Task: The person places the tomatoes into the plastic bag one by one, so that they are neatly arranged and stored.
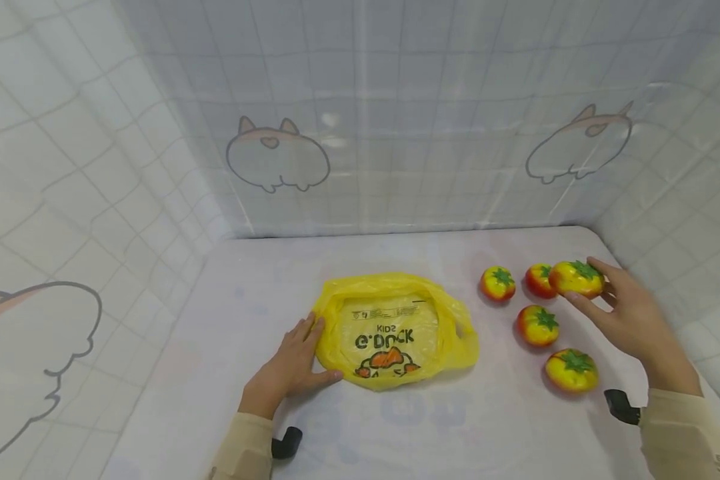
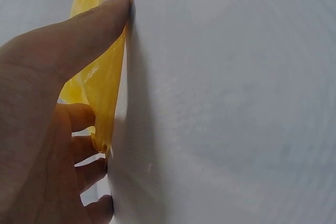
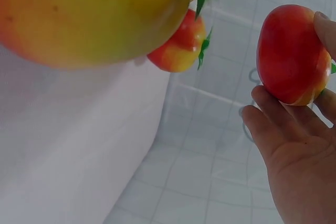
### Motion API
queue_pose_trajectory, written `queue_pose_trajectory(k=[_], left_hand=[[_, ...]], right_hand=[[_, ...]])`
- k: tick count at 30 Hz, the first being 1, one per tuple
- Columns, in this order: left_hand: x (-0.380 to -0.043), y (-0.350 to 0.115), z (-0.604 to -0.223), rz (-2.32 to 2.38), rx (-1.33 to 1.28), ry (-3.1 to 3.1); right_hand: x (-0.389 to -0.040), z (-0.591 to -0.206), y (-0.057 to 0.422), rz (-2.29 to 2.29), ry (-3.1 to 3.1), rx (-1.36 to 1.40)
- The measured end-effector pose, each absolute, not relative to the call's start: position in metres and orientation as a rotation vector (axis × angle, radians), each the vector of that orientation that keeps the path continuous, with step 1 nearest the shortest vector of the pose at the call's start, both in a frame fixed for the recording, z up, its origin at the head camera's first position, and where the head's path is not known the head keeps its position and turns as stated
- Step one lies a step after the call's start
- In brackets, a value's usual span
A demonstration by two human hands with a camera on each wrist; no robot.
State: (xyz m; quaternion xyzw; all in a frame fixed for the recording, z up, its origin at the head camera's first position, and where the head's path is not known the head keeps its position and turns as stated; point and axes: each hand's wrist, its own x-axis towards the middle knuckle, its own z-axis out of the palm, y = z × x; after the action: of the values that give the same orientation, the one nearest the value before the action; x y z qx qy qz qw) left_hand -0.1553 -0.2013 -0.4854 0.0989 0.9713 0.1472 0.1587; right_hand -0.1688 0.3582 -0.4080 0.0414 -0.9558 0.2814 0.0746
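A yellow plastic bag (image 1: 462, 343) lies on the table with its mouth spread wide, showing a cartoon and lettering inside. My left hand (image 1: 294, 360) rests against the bag's left side with fingers spread. In the left wrist view, its thumb (image 2: 100, 17) touches the yellow plastic. At the right, my right hand (image 1: 630, 317) holds a red-and-yellow toy tomato (image 1: 567, 280) between thumb and fingers. The right wrist view shows this tomato's red underside (image 3: 289, 56), raised off the table.
Several more toy tomatoes with green leaf tops stand on the table between bag and right hand, among them a far one (image 1: 497, 285) and a near one (image 1: 570, 373). Tile-patterned sheeting (image 1: 396, 160) encloses the white table (image 1: 246, 267) at back and sides.
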Motion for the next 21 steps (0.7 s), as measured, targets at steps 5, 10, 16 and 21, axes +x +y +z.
queue_pose_trajectory(k=[5,10,16,21], left_hand=[[-0.154,-0.201,-0.485,0.409,0.281,2.775],[-0.152,-0.200,-0.485,0.415,0.264,2.766],[-0.151,-0.199,-0.484,0.426,0.277,2.770],[-0.153,-0.201,-0.483,0.429,0.275,2.770]], right_hand=[[-0.170,-0.408,0.355,0.867,-2.893,0.124],[-0.170,-0.409,0.347,0.908,-2.898,0.159],[-0.172,-0.408,0.339,0.926,-2.892,0.214],[-0.176,-0.408,0.336,0.933,-2.884,0.206]])
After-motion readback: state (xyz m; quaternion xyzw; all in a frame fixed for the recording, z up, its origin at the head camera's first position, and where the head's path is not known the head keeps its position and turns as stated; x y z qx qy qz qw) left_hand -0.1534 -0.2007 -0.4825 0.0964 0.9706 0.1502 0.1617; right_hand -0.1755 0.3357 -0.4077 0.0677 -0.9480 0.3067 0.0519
